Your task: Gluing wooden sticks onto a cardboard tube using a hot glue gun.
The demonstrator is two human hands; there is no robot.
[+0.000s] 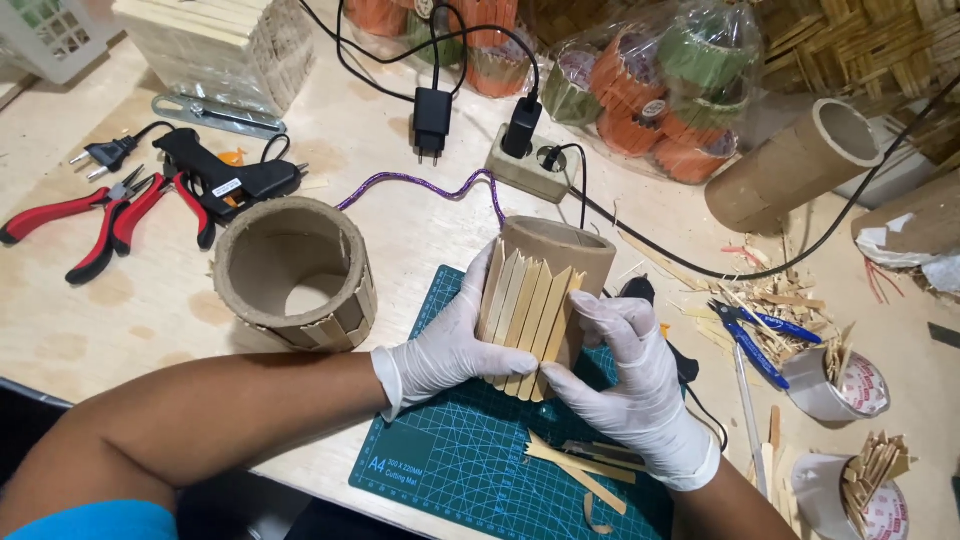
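- Right now I have both gloved hands closed around the cardboard tube [557,262], which stands upright on the green cutting mat [470,455].
- My left hand [445,350] wraps the tube's left flank, fingers curled and pressing on the wooden sticks [528,315] laid side by side along its front.
- My right hand [630,385] clamps the tube's lower right side, its thumb set on the sticks' bottom ends; neither hand is free.
- Loose cut sticks [585,465] lie on the mat just in front of the tube.
- To the tube's left stands a wider cardboard ring [293,272], already partly clad in sticks, and beyond that the black glue gun [222,175] and red pliers [105,222].
- To the tube's right lie blue-handled cutters [752,335] and rolls of tape [835,385].
- Risks as I judge them: uneven pressure could slide a stick askew or open a gap between neighbours; squeezing too hard could dent the tube; the power cord [700,270] running behind the tube could snag my right wrist and tip it.
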